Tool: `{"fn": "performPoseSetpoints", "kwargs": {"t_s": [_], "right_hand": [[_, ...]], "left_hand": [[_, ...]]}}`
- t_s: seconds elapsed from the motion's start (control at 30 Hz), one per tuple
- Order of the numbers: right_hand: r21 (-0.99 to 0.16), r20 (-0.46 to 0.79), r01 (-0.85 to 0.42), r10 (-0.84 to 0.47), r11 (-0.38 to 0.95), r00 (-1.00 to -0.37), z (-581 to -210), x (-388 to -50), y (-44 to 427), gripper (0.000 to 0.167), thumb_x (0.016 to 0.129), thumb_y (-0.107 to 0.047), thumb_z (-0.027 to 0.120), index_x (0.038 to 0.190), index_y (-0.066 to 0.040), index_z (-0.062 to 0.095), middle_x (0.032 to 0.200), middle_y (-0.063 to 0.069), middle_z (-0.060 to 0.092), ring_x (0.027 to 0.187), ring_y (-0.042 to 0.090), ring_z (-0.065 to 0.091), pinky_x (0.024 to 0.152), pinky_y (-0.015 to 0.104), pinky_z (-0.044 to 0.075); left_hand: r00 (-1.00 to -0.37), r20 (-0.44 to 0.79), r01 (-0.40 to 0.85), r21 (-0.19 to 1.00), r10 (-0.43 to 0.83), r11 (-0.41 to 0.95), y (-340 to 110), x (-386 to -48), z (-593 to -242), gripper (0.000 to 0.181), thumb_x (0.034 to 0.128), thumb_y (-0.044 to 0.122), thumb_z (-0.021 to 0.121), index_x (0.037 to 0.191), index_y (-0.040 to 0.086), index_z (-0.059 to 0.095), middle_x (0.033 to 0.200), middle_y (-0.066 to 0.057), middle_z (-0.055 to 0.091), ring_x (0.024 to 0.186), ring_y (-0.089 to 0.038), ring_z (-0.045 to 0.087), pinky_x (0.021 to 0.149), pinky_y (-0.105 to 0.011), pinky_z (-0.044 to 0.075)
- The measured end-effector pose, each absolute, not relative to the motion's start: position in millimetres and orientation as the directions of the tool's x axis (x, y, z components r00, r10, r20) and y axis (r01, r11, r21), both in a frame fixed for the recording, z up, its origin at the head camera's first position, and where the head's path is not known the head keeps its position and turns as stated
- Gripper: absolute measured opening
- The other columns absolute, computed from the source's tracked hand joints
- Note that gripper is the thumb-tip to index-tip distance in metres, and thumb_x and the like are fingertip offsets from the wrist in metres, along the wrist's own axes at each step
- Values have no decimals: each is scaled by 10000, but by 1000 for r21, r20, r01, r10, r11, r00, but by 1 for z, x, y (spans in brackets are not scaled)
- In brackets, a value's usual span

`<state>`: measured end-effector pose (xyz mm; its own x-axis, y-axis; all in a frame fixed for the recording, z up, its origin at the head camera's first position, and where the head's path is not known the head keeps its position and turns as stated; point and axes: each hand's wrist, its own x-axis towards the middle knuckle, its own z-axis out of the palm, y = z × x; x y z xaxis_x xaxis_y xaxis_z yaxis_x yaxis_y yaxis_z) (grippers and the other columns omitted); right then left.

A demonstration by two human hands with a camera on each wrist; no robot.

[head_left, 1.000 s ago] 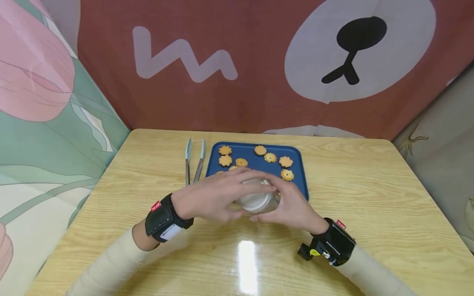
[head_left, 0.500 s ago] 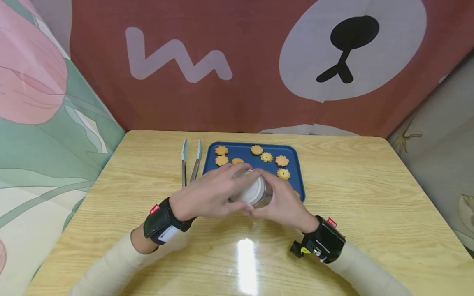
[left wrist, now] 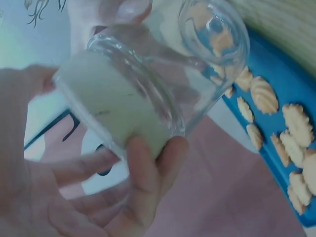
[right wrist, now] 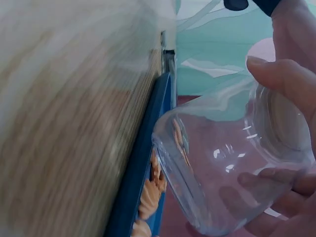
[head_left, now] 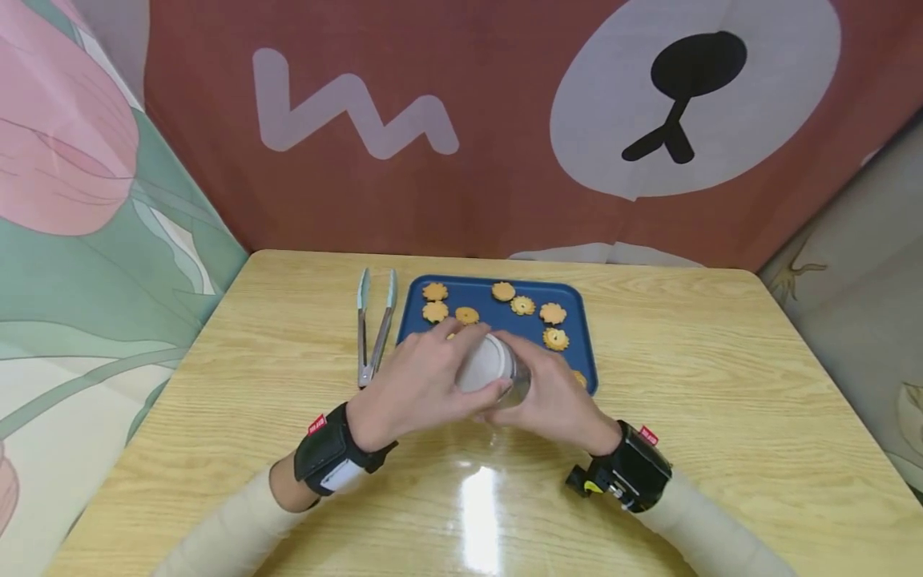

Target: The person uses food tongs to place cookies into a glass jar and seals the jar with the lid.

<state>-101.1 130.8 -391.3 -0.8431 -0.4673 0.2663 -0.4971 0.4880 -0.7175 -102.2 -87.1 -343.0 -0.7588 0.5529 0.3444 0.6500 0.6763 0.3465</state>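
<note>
A clear jar [right wrist: 217,153] with a whitish lid [left wrist: 108,98] is held tilted between both hands, above the near edge of the tray. My left hand [head_left: 429,377] grips the lid, thumb on one side and fingers on the other. Around the jar's body curls my right hand [head_left: 555,393], its fingers showing through the clear wall in the right wrist view. The lid sits on the jar's mouth; whether it is tight I cannot tell. No contents show inside the jar. Behind the hands lies a blue tray [head_left: 587,344] with several cookies [head_left: 435,311], some hidden by the hands.
Metal tongs [head_left: 362,336] with light blue tips lie spread on the wooden table [head_left: 692,361], just left of the tray. A brown curtain [head_left: 505,208] with a cartoon face hangs behind the table. Patterned cloths hang at both sides.
My left hand has turned on the lid, its wrist swinging toward me and right, so the tongs' hinge now shows. The right hand keeps hold of the jar, which shifted slightly left.
</note>
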Motion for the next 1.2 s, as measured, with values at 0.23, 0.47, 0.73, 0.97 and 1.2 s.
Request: {"fn": "performPoseSetpoints", "kwargs": {"t_s": [0.23,0.47,0.73,0.97,1.2], "right_hand": [[-633,326,-539,-440,556,-837,-391,-108,139,963,680,-313,1007,1506,-177,532,1434,56,652,1247,256,670,989,487,578],[-684,341,-501,-375,530,-862,-385,-118,155,923,683,-345,1010,1483,-234,563,1368,34,691,1224,258,670,960,471,562],[-733,377,-476,-293,486,-879,-381,-130,180,909,672,-277,1020,1464,-286,575,1346,25,694,1218,204,678,969,333,570],[-760,390,-409,-150,504,-909,-382,-141,206,840,725,-160,982,1469,-183,593,1367,102,686,1285,261,635,1020,453,537],[-825,337,-303,-15,477,-941,-389,-153,231,848,799,-157,933,1533,-175,510,1477,122,610,1374,294,569,1121,620,458]], "left_hand": [[-864,237,492,586,444,644,-89,-108,-344,529,1026,468,624,1428,125,610,1137,-47,713,881,-150,636,635,-245,518],[-834,196,470,742,516,478,-97,-118,-346,424,1109,295,522,1524,216,499,1200,-10,629,760,-130,612,683,-293,532],[-757,203,480,818,621,317,-99,-116,-357,385,1015,197,710,1318,123,483,1304,-81,467,1162,-221,624,979,-313,596],[-732,238,603,662,638,445,-97,-107,-370,395,857,348,888,950,206,531,1263,-15,585,1186,-179,562,941,-424,545],[-718,113,596,610,687,523,-93,-95,-390,401,772,493,926,794,272,592,1291,33,632,1183,-159,627,983,-357,552]]}}
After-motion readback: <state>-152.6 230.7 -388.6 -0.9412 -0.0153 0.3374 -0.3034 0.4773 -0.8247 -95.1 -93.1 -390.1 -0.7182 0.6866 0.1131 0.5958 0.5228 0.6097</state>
